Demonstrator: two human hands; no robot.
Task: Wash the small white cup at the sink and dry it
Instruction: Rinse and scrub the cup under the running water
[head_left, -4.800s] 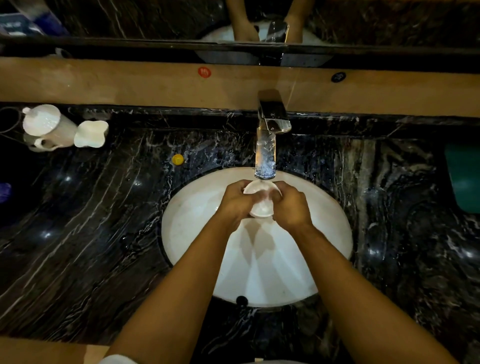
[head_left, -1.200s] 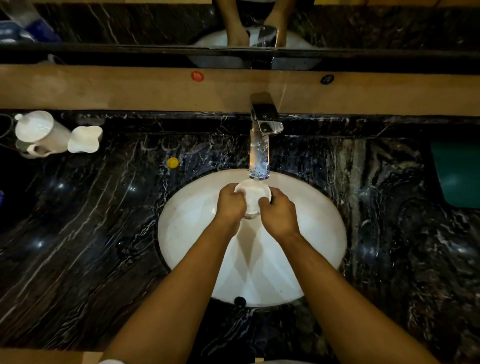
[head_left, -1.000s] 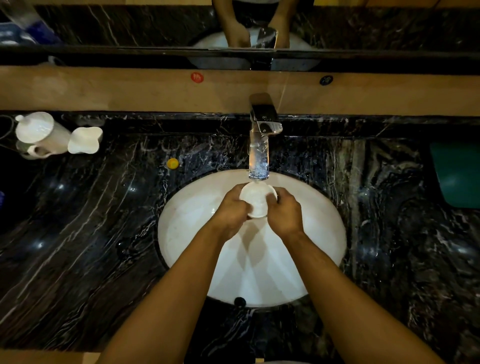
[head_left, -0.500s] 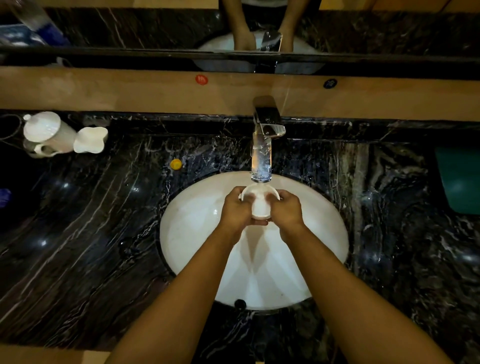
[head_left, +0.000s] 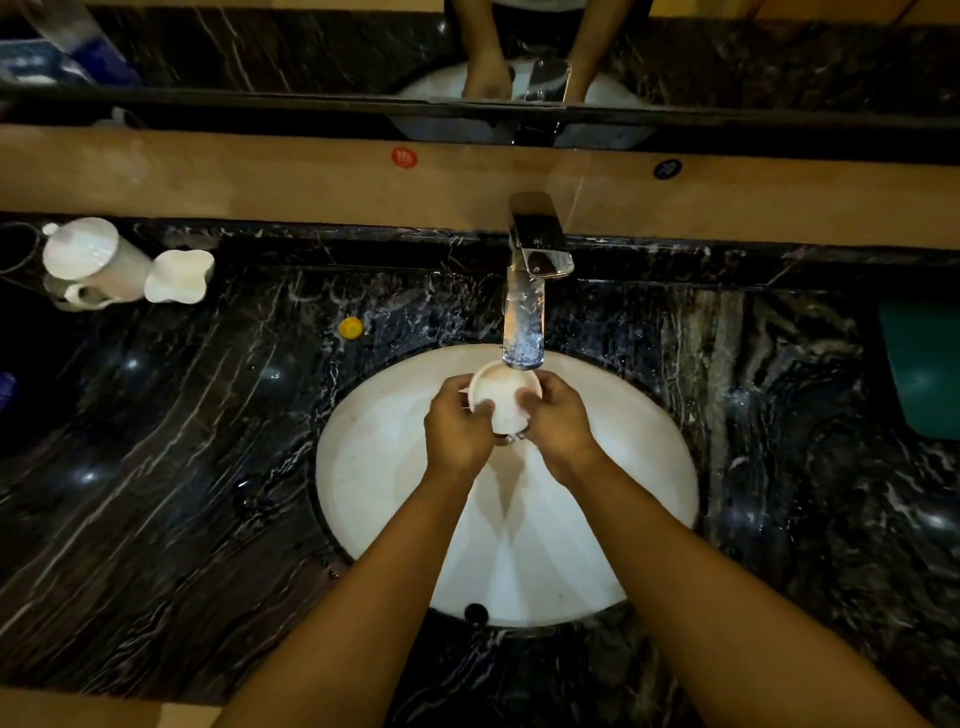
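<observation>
The small white cup (head_left: 503, 397) is held over the white oval sink (head_left: 374, 467), just below the chrome faucet (head_left: 537, 254), whose spout ends at the cup's far rim. The cup tilts with its opening facing up and toward me. My left hand (head_left: 457, 426) grips its left side. My right hand (head_left: 558, 421) grips its right side, with the thumb across the rim. The cup's lower part is hidden between my fingers.
Black marble counter (head_left: 156, 467) surrounds the sink. At the back left stand a white pitcher (head_left: 93, 262) and a white wavy-rimmed cup (head_left: 179, 275). A small yellow cap (head_left: 350, 327) lies left of the faucet. A green object (head_left: 922, 364) sits at the right edge. Mirror behind.
Both hands keep the cup under the faucet and turn it slightly; its opening now shows more toward me than half a second ago.
</observation>
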